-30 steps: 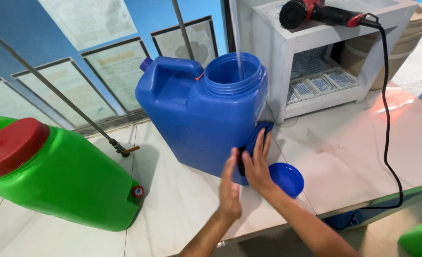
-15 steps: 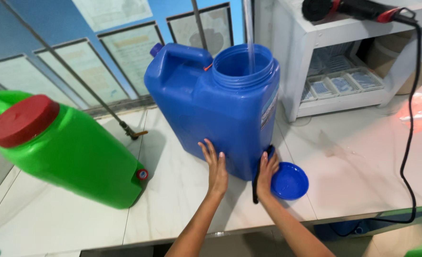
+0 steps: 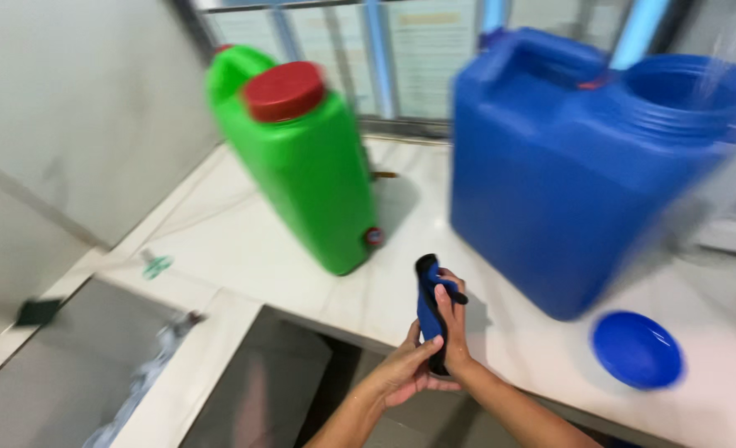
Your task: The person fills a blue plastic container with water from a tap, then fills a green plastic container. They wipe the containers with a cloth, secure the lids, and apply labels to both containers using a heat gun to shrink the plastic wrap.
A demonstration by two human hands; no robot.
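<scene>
1. Head view, the grip: both hands meet at the near edge of the white marble tabletop (image 3: pixel 243 241). The left hand (image 3: pixel 401 373) and the right hand (image 3: pixel 453 332) are clenched together around a slim blue-and-black cloth-like object (image 3: pixel 428 300), which stands roughly upright between them. Its exact kind is blurred.

2. Head view, the held thing: the slim object's long axis runs near vertical, its top end poking up above the fingers and its lower end buried in the grip. The right hand wraps it higher up, the left hand cups it from below and slightly nearer the person. Both hands are on it, so neither is nearer than the other.

3. Head view, about the grip: the large blue plastic jerrycan (image 3: pixel 567 182), its wide mouth uncapped, stands beyond and to the right of the grip, near but not touching. A thin stream of water (image 3: pixel 721 50) seems to fall toward its mouth, though blur makes this uncertain.

4. Head view, further things: the round blue plastic lid (image 3: pixel 638 350) lies flat on the tabletop, right of the grip and apart from it. The green plastic jerrycan with a red screw cap (image 3: pixel 310 166) stands upright beyond and left of the grip.

5. Head view, below: a dark recess (image 3: pixel 260 390) opens left of the grip, under the tabletop edge.
</scene>
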